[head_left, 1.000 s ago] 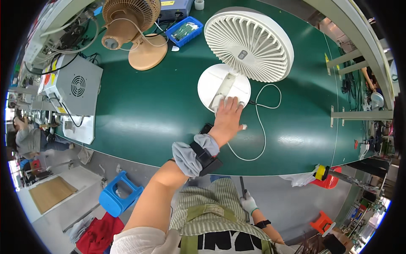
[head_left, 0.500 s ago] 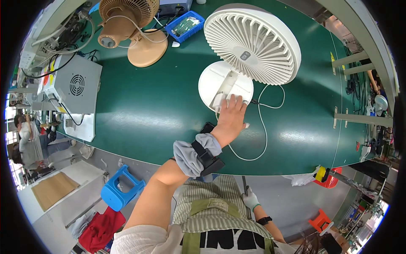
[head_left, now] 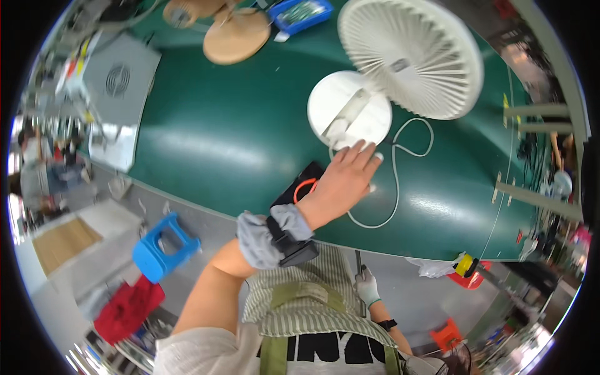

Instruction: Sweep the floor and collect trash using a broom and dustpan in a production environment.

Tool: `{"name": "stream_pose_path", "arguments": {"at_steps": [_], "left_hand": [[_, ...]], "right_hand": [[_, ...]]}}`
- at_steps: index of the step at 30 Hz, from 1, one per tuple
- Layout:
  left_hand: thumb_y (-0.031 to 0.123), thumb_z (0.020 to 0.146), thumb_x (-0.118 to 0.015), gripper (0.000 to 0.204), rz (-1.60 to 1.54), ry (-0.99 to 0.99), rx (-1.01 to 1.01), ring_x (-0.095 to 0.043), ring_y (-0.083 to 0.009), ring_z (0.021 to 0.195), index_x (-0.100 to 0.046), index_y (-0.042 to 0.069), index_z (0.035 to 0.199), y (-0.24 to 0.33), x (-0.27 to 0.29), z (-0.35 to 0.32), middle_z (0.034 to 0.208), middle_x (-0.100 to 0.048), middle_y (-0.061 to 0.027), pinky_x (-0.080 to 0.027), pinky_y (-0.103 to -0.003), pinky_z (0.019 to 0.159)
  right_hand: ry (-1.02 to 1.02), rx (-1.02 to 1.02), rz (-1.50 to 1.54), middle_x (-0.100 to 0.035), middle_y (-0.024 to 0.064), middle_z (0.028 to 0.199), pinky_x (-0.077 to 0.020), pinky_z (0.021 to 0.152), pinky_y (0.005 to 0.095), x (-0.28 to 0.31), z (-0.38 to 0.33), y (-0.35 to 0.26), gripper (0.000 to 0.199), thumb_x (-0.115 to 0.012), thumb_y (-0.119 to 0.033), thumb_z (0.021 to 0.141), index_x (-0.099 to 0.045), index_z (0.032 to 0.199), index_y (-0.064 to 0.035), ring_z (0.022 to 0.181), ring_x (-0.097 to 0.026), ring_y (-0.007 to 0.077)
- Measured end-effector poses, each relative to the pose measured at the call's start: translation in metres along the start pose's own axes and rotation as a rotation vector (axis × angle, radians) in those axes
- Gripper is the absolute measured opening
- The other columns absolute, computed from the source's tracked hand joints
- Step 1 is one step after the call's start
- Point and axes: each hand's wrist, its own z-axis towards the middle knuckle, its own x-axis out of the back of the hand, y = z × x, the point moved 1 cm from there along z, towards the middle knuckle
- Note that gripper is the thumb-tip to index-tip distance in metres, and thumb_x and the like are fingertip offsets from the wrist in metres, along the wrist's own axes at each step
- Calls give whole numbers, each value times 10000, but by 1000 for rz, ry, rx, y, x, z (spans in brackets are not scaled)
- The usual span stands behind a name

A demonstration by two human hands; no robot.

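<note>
Grips: two. Left hand (head_left: 339, 186): fingers extended and apart, fingertips at the near rim of the round base (head_left: 325, 103) of one white fan (head_left: 431, 53), which stands on the table (head_left: 219, 137). Right hand (head_left: 367, 287): white-gloved, below the table edge; closure cannot be told. By the left wrist: one dark flat object (head_left: 283, 198). Right of the base: one white cable (head_left: 397, 187). Beyond: one brown fan (head_left: 234, 40), one blue tray (head_left: 303, 25). Far left: one grey box (head_left: 131, 65).

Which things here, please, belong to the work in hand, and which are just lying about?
Likely involved:
- white disc base, at the left hand
- white round ribbed plastic fan
- thin pale cable

Apparently lying about:
- tan round-based fan
- blue rectangular plastic tray
- grey vented metal box
</note>
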Motion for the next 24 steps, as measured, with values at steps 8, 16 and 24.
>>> {"name": "stream_pose_path", "arguments": {"at_steps": [8, 16, 24], "left_hand": [[146, 765, -652, 382, -456, 63, 94, -590, -260, 876, -571, 53, 1128, 40, 6, -216, 996, -605, -84, -473, -356, 761], [126, 755, -644, 327, -479, -40, 680, -592, -290, 883, -581, 39, 1064, 29, -45, -403, 939, -610, -125, -476, -387, 760], [158, 717, -638, 411, -385, -345, 948, -557, -320, 938, -551, 19, 1094, -5, -125, -568, 978, -571, -159, -452, -432, 794]], "right_hand": [[69, 67, 93, -420, 37, 550, -348, 373, 308, 32, 134, 13, 265, -403, -282, 963, -499, 845, -64, 403, -401, 136], [271, 431, -277, -389, 12, 507, -330, 339, 316, -94, 107, -25, 271, -425, -278, 957, -526, 1098, -70, 346, -365, 143], [-180, -242, 178, -375, -31, 571, -277, 288, 242, -82, -77, -144, 355, -430, -191, 956, -418, 1311, -206, 341, -317, 77]]}}
